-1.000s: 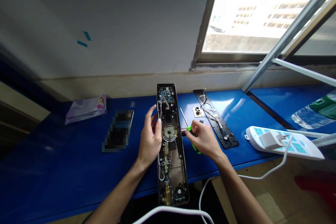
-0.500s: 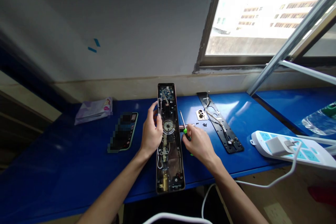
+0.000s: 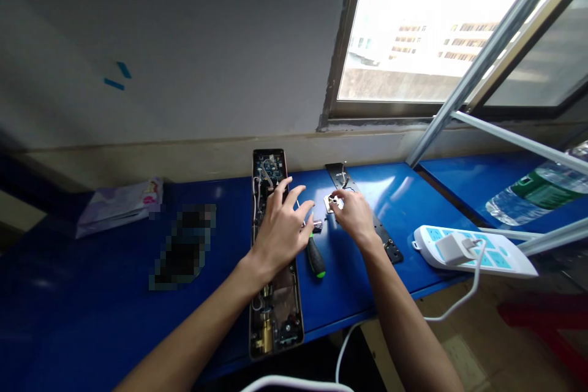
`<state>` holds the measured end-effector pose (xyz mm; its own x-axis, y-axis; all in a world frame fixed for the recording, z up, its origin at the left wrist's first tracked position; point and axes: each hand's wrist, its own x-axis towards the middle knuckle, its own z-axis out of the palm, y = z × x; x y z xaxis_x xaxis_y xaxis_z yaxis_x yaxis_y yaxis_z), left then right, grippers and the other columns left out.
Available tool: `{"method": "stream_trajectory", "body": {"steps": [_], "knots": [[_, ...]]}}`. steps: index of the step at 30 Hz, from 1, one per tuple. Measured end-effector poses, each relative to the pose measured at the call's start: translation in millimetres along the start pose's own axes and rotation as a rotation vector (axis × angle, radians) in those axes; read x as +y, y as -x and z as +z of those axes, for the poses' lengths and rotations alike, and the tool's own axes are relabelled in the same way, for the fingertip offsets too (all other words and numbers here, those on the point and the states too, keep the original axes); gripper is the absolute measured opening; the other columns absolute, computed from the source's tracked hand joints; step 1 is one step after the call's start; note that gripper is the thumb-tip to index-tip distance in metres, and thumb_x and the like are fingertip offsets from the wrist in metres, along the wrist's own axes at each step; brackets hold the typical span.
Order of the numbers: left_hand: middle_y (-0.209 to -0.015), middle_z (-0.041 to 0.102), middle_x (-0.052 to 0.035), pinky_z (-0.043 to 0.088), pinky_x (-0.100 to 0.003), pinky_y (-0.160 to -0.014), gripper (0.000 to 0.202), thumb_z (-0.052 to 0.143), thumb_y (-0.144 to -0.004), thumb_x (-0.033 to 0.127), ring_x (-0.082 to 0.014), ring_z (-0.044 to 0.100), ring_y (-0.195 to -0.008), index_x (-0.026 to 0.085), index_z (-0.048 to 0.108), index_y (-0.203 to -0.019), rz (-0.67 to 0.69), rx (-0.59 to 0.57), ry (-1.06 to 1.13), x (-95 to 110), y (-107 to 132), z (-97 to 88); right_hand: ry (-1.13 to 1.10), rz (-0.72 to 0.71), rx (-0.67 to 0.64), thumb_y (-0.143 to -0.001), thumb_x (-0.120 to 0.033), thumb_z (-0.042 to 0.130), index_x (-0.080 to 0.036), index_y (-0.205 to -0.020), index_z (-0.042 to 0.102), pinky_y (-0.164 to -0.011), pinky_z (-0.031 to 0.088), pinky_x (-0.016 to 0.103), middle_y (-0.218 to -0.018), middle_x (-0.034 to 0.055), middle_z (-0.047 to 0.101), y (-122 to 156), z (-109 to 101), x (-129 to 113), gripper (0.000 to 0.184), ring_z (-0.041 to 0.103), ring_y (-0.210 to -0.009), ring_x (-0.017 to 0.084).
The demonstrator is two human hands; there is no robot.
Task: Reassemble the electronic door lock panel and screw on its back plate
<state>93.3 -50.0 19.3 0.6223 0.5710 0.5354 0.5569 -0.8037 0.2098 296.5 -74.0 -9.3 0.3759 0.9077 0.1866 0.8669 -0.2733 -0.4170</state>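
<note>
My left hand [image 3: 282, 223] hovers over the opened long, dark lock housing [image 3: 287, 294], its fingers spread with nothing in them. Inside the housing show a blue circuit board [image 3: 272, 165], white wires and a brass cylinder [image 3: 266, 332]. To the right, my right hand [image 3: 356, 214] has thumb and fingers pinched on a small square metal plate [image 3: 327, 203] with a dark centre part. Between the hands lies a screwdriver [image 3: 316, 258] with a black and green handle. Partly hidden behind my right hand is a black perforated back plate [image 3: 391, 251] with wiring.
A phone [image 3: 186, 248], blurred out, and a purple-white packet [image 3: 119, 205] lie at the left on the blue table [image 3: 105, 318]. At the right are a white power strip [image 3: 519, 261] with a plugged-in charger, a metal frame [image 3: 459, 82] and a plastic bottle [image 3: 528, 193].
My right hand has let go of the screwdriver and moved to the small metal plate. My left hand has left the housing's left side and moved rightward over it. The view has shifted right.
</note>
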Motion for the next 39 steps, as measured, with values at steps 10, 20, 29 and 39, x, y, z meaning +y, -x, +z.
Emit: {"method": "stream_trajectory", "body": {"steps": [10, 20, 29, 39], "knots": [[-0.136, 0.067, -0.0120, 0.044, -0.062, -0.120, 0.030, 0.051, -0.103, 0.024, -0.0358, 0.047, -0.142, 0.022, 0.076, -0.119, -0.143, 0.204, 0.088, -27.9, 26.0, -20.7, -0.102, -0.094, 0.091, -0.097, -0.024, 0.070, -0.016, -0.107, 0.072, -0.091, 0.060, 0.044, -0.103, 0.0080, 0.076, 0.2, -0.1, -4.1, 0.012, 0.071, -0.103, 0.024], [-0.150, 0.055, -0.0113, 0.041, -0.049, -0.125, 0.039, 0.041, -0.109, 0.032, -0.0266, 0.051, -0.144, 0.023, 0.061, -0.140, -0.403, 0.249, 0.305, -44.3, 73.9, -16.7, -0.467, -0.604, 0.165, -0.096, -0.018, 0.070, -0.021, -0.111, 0.071, -0.085, 0.061, 0.033, -0.102, 0.0062, 0.080, 67.1, -16.0, -84.1, 0.016, 0.074, -0.092, 0.018], [-0.150, 0.052, -0.0123, 0.040, -0.049, -0.126, 0.039, 0.039, -0.110, 0.032, -0.0258, 0.050, -0.146, 0.023, 0.059, -0.142, -0.401, 0.223, 0.366, -41.6, 79.1, -11.7, -0.447, -0.646, 0.080, -0.097, -0.015, 0.066, -0.021, -0.113, 0.071, -0.087, 0.061, 0.036, -0.106, 0.0083, 0.081, 66.5, 10.4, -89.6, 0.018, 0.074, -0.094, 0.021], [-0.149, 0.052, -0.0121, 0.045, -0.049, -0.122, 0.038, 0.043, -0.110, 0.028, -0.0271, 0.051, -0.144, 0.025, 0.057, -0.144, -0.337, 0.244, 0.313, -39.0, 78.7, -11.2, -0.420, -0.576, 0.074, -0.091, -0.017, 0.072, -0.024, -0.116, 0.073, -0.085, 0.057, 0.045, -0.093, 0.0065, 0.080, 65.5, 4.8, -98.8, 0.026, 0.061, -0.095, 0.028]]}}
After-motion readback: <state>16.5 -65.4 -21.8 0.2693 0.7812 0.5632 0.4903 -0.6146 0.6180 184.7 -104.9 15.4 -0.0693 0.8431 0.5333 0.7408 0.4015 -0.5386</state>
